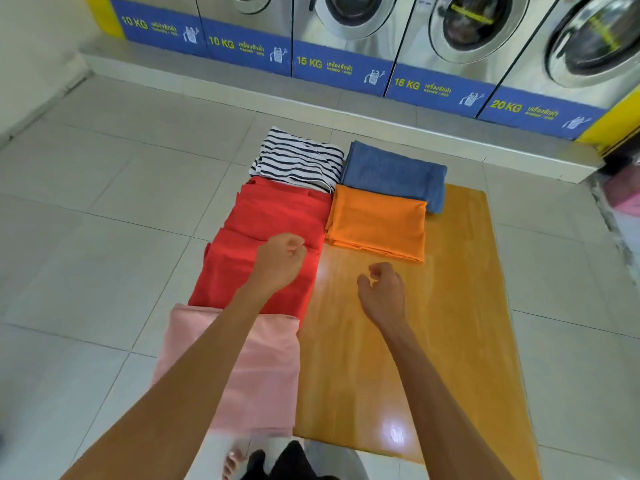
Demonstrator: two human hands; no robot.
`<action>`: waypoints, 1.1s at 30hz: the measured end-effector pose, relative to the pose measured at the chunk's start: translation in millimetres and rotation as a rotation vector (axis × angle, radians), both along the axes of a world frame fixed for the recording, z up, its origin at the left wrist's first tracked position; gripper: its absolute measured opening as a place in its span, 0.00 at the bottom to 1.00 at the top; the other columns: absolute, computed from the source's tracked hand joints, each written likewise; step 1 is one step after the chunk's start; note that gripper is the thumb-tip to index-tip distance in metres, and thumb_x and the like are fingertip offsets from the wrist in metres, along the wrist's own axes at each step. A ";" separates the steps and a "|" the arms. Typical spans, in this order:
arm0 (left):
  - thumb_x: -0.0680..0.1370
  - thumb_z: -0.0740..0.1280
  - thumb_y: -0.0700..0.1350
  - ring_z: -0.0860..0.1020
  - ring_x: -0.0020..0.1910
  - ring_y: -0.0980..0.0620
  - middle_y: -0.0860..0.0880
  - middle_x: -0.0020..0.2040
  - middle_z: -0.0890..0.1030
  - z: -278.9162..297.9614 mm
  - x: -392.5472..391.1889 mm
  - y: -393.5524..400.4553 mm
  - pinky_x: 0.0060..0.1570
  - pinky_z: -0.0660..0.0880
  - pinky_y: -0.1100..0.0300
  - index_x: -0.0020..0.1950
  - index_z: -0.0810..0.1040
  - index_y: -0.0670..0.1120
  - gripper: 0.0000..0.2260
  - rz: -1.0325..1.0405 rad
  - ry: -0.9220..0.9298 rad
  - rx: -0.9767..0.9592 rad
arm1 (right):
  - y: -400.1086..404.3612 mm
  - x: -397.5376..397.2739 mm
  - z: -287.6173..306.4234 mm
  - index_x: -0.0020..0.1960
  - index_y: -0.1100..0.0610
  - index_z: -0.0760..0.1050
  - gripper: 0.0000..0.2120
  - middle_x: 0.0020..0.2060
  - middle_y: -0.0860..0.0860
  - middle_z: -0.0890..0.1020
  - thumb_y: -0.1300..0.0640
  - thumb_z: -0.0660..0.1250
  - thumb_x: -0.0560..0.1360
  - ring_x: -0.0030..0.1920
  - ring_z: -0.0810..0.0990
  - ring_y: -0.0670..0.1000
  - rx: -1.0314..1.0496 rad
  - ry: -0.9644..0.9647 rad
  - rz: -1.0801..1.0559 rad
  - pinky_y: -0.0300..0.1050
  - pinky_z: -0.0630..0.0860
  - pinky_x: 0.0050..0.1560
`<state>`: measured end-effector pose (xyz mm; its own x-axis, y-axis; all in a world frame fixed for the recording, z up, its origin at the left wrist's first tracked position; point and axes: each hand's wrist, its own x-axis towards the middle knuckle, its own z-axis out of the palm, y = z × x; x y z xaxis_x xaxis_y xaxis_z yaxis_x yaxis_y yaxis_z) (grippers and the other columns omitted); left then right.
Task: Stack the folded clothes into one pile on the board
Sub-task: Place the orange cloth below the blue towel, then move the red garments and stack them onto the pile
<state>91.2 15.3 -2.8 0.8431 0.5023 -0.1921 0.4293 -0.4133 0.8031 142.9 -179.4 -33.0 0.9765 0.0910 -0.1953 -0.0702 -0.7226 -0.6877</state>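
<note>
A glossy wooden board (433, 323) lies on the tiled floor. Folded clothes lie on it: a pink one (270, 368) nearest me at the left, a red one (266, 220) beyond it, a black-and-white striped one (298, 157) at the far left, a blue one (391, 171) at the far right, and an orange one (377, 220) in front of the blue. My left hand (280, 259) hovers over the red cloth with its fingers curled shut, holding nothing. My right hand (382, 292) hangs over bare board, fingers loosely curled, empty.
A row of front-loading washing machines (346, 36) with blue labels stands on a raised step beyond the board. White floor tiles (104, 237) surround the board. A pink object (623, 192) sits at the right edge. My foot (232, 462) shows at the bottom.
</note>
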 end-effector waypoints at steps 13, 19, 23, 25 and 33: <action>0.73 0.67 0.51 0.82 0.54 0.49 0.52 0.50 0.85 29.7 -119.8 73.1 0.60 0.77 0.46 0.43 0.80 0.58 0.03 0.097 -0.039 -0.200 | 73.3 -92.6 40.8 0.56 0.61 0.78 0.09 0.52 0.55 0.83 0.60 0.64 0.78 0.53 0.80 0.55 0.174 -0.118 0.127 0.48 0.75 0.52; 0.76 0.68 0.47 0.84 0.50 0.49 0.49 0.49 0.85 33.0 -108.1 96.4 0.55 0.80 0.45 0.49 0.81 0.55 0.04 0.068 -0.070 -0.291 | 100.3 -73.2 32.6 0.57 0.59 0.76 0.09 0.50 0.55 0.83 0.61 0.60 0.80 0.50 0.81 0.58 0.157 -0.154 0.147 0.54 0.78 0.51; 0.77 0.68 0.45 0.84 0.51 0.50 0.48 0.52 0.84 31.0 -86.5 125.7 0.52 0.82 0.50 0.55 0.81 0.49 0.08 0.078 -0.042 -0.291 | 131.2 -44.2 23.7 0.60 0.59 0.75 0.11 0.51 0.56 0.82 0.61 0.61 0.79 0.53 0.81 0.57 0.195 -0.121 0.115 0.52 0.77 0.54; 0.77 0.68 0.45 0.84 0.50 0.51 0.50 0.51 0.84 27.3 -75.1 143.0 0.51 0.82 0.52 0.55 0.81 0.50 0.07 0.081 -0.021 -0.288 | 147.8 -28.0 19.0 0.61 0.62 0.74 0.12 0.50 0.56 0.82 0.63 0.62 0.78 0.53 0.81 0.57 0.218 -0.096 0.083 0.51 0.77 0.54; 0.78 0.67 0.46 0.83 0.51 0.51 0.50 0.53 0.84 -1.1 -36.3 194.6 0.55 0.80 0.51 0.57 0.81 0.48 0.09 0.106 0.140 -0.255 | 184.3 20.9 -15.7 0.61 0.61 0.76 0.15 0.58 0.59 0.80 0.60 0.65 0.75 0.59 0.79 0.58 0.183 0.067 -0.080 0.44 0.71 0.57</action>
<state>54.9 209.9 -3.8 0.7447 0.5069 -0.4342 0.5733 -0.1527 0.8050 163.8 4.9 -48.7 0.9673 0.0537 -0.2478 -0.1725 -0.5765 -0.7987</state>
